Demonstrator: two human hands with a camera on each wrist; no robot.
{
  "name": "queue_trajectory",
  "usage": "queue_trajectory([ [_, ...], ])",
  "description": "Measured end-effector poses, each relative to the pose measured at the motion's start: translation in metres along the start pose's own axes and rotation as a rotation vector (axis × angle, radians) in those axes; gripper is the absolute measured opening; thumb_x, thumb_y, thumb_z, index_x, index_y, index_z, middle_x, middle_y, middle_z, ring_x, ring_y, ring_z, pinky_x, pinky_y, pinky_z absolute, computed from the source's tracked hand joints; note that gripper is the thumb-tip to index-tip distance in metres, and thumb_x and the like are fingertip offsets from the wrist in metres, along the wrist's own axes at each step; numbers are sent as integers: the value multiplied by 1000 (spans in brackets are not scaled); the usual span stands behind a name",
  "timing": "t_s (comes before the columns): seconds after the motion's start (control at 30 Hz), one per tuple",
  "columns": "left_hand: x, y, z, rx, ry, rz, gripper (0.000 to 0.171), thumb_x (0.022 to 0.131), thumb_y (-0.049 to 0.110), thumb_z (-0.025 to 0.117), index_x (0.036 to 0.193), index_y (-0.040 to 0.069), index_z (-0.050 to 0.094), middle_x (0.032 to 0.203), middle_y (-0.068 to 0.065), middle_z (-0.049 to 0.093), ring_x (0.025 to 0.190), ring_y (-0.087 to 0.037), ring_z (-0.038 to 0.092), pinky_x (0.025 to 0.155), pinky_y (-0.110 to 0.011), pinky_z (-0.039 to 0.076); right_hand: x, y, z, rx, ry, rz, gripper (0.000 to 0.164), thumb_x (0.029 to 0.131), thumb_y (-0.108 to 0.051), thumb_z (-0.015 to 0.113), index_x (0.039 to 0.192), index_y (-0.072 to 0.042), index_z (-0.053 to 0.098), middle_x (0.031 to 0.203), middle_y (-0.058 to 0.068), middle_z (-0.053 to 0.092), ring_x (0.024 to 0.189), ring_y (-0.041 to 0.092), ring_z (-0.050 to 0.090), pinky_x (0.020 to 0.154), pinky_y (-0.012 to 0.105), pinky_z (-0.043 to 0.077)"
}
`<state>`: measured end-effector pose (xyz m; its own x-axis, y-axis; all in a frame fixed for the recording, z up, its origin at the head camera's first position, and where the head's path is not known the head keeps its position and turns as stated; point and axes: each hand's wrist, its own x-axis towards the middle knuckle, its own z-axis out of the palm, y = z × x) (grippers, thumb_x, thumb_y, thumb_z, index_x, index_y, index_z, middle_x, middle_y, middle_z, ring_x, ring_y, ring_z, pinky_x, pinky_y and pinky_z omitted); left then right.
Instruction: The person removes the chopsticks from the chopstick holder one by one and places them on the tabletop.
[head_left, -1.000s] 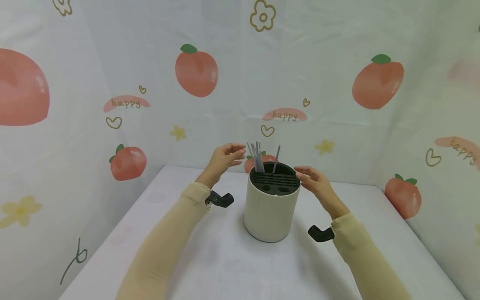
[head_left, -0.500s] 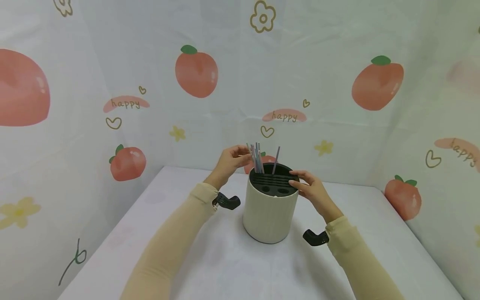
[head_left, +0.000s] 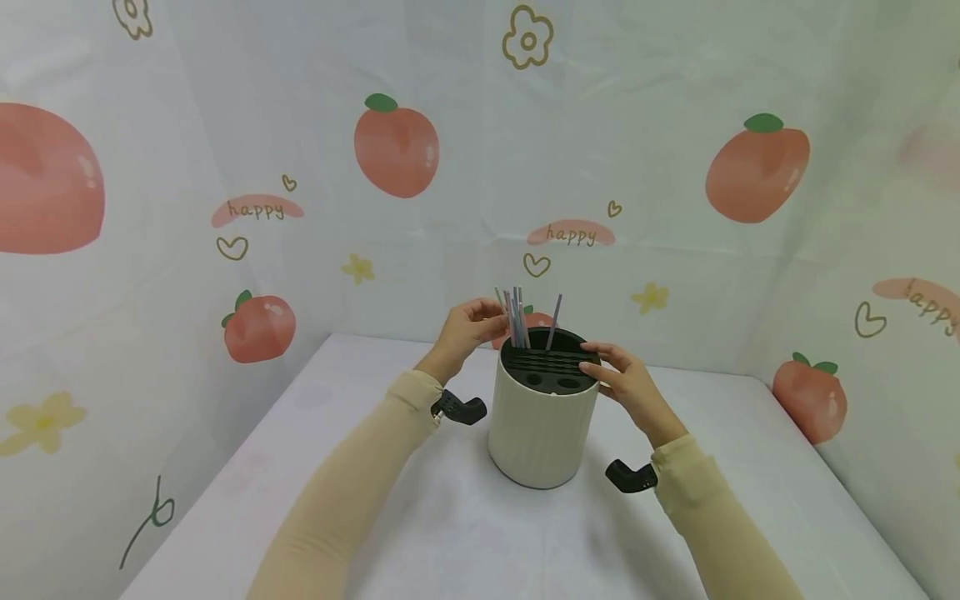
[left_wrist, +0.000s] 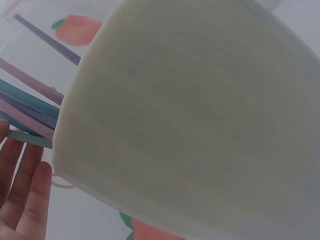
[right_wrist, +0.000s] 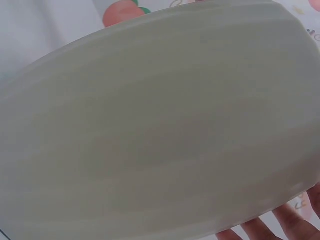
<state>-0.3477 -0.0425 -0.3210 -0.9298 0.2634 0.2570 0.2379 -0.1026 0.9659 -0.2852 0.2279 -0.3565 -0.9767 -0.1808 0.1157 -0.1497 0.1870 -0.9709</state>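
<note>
A round cream utensil holder [head_left: 542, 437] with a ribbed wall stands upright on the table. Its black top [head_left: 551, 360] has slots, two round holes and a larger opening at the back. Several thin pastel sticks [head_left: 517, 321] lean together at the left of that opening; one purple stick [head_left: 555, 321] stands apart to their right. My left hand [head_left: 468, 333] is at the bunch, and in the left wrist view its fingertips pinch a pale green stick [left_wrist: 31, 139]. My right hand [head_left: 626, 379] holds the holder's right rim, some fingers outside the wall.
A white cloth covers the table [head_left: 420, 533]. Behind and on both sides hangs a white curtain [head_left: 465, 150] printed with peaches. Each wrist carries a black camera mount [head_left: 632, 477] close to the holder's side.
My left hand has moved right to the sticks and now pinches one. My right hand has moved left from beside the holder onto its rim. The holder and sticks stay in place.
</note>
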Motion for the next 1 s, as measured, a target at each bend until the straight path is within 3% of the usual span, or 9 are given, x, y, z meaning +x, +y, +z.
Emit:
queue_trajectory([
  [0.33, 0, 1, 1, 6, -2, 27, 15, 90, 5, 67, 103, -1, 62, 90, 2, 63, 83, -10, 65, 88, -31, 57, 0, -1, 2, 29, 26, 19, 56, 94, -22, 64, 140, 0, 42, 149, 18, 35, 134, 31, 36, 111, 57, 32],
  [0.5, 5, 12, 0, -11, 6, 64, 16, 91, 3, 66, 105, -3, 62, 93, 0, 64, 85, -12, 66, 89, -35, 56, -1, -3, 2, 33, 24, 30, 56, 94, -23, 64, 141, 0, 42, 150, 19, 34, 136, 33, 35, 112, 57, 32],
  [0.6, 8, 30, -2, -36, 23, 99, 11, 91, 1, 65, 102, 1, 62, 94, 1, 66, 83, -11, 66, 91, -38, 56, -1, -4, 3, 36, 18, 33, 57, 94, -23, 64, 142, 0, 41, 152, 18, 31, 138, 33, 32, 112, 57, 31],
  [0.77, 13, 73, -8, -70, 46, 189, 9, 91, 0, 65, 98, 5, 64, 92, 3, 67, 80, -9, 67, 88, -35, 57, -1, -4, 2, 34, 13, 40, 58, 94, -23, 64, 142, -1, 40, 154, 18, 29, 140, 34, 30, 113, 58, 29],
  [0.87, 16, 100, -14, -115, 59, 250, 9, 90, -1, 65, 99, 3, 65, 92, 1, 67, 80, -10, 67, 86, -35, 58, -1, -5, 1, 32, 11, 42, 58, 94, -23, 64, 142, -1, 40, 153, 19, 29, 139, 34, 32, 113, 58, 29],
  [1.0, 14, 131, -27, -150, 110, 321, 11, 89, 0, 67, 97, 8, 69, 90, -1, 68, 79, -12, 68, 83, -35, 59, -1, -5, 2, 32, 4, 37, 58, 95, -23, 63, 143, 0, 39, 152, 20, 30, 137, 34, 33, 112, 58, 30],
])
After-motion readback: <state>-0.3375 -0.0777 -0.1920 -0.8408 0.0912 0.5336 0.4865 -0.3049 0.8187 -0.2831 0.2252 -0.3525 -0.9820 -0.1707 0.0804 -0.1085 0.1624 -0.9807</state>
